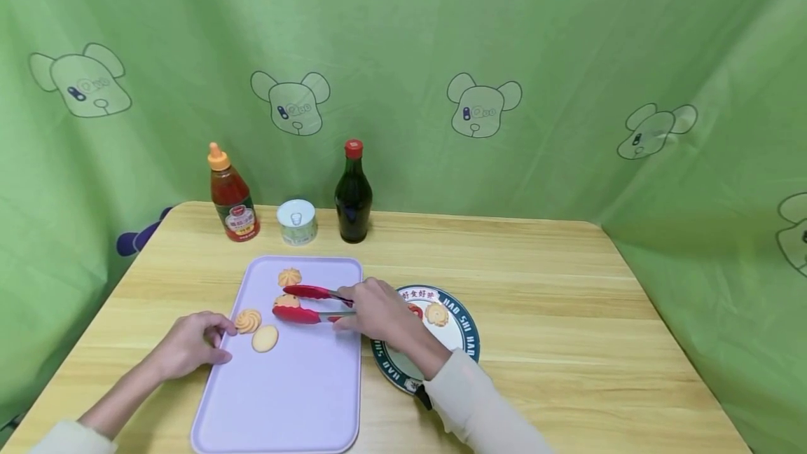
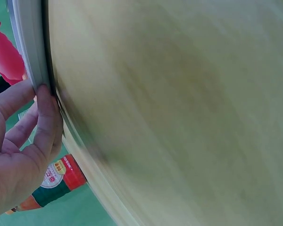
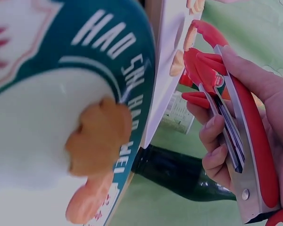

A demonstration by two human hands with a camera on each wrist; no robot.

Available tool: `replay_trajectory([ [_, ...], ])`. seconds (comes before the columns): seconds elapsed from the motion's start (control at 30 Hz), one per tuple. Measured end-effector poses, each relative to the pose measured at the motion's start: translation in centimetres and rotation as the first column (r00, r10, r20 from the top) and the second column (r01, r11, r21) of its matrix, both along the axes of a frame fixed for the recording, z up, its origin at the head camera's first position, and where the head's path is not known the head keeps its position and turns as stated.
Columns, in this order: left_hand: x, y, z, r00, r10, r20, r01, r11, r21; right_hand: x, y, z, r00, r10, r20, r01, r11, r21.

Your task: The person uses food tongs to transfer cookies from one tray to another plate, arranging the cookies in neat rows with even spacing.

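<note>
My left hand pinches the left rim of a lilac tray between thumb and fingertips. My right hand grips red-tipped metal tongs over the tray. Between the tongs' red tips lies a cookie, partly hidden by them. Just beyond is a ridged cookie. A swirled cookie and a smooth oval cookie lie near the left fingertips. Under the right forearm, a green-rimmed plate bears a flower-shaped cookie and another cookie, overlapping in the right wrist view.
Behind the tray stand a red sauce bottle with an orange cap, a tin can and a dark bottle with a red cap. A green curtain hangs behind the wooden table.
</note>
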State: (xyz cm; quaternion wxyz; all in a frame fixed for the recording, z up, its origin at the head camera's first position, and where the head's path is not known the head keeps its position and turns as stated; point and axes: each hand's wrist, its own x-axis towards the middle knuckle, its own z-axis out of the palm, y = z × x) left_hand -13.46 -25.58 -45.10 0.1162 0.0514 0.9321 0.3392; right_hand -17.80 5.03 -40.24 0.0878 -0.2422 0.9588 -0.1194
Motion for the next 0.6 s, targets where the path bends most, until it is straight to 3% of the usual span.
replay_trajectory([
  [0.3, 0.1, -0.1, -0.1, 1.0, -0.001, -0.013, 0.001, 1.0, 0.005, 0.9, 2.9, 0.9, 0.998, -0.028, 0.053, 0.031, 0.997, -0.07],
  [0.6, 0.1, 0.0, -0.1, 1.0, -0.005, -0.018, 0.005, 1.0, 0.004, 1.8, 6.6, 1.6, 0.999, -0.025, 0.035, 0.028, 0.993, -0.111],
])
